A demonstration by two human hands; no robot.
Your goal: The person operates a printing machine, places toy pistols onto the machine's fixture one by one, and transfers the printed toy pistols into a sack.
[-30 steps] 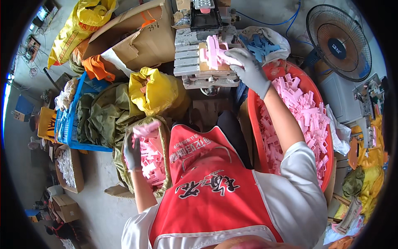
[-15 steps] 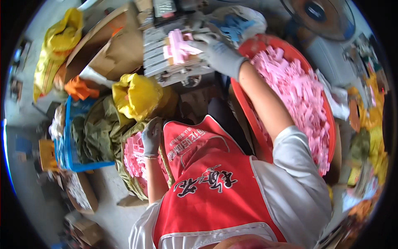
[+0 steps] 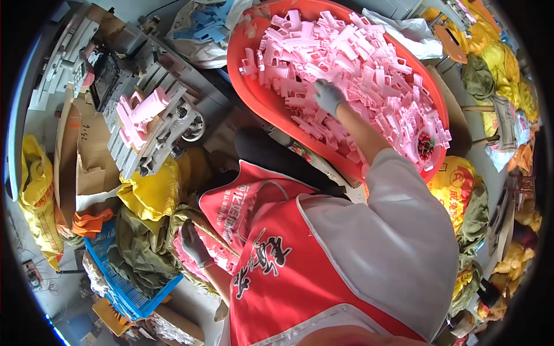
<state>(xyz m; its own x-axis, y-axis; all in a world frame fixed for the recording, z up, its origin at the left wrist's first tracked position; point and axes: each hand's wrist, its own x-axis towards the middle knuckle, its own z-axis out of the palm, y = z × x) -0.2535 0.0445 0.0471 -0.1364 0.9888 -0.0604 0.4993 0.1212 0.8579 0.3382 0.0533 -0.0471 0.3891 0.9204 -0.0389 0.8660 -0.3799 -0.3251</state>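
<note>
Bright, even daylight with soft shadows; strong fisheye bending, a black rim, and slight blur toward the edges.

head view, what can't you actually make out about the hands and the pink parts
- Right hand, head view: its fingers sink into the pink parts in the red tub, so any grip is hidden.
- Left hand, head view: it rests on pink parts in a sack; the red apron covers that pile's right side.
- Pink part on the grey machine: too small to tell its shape.
</note>
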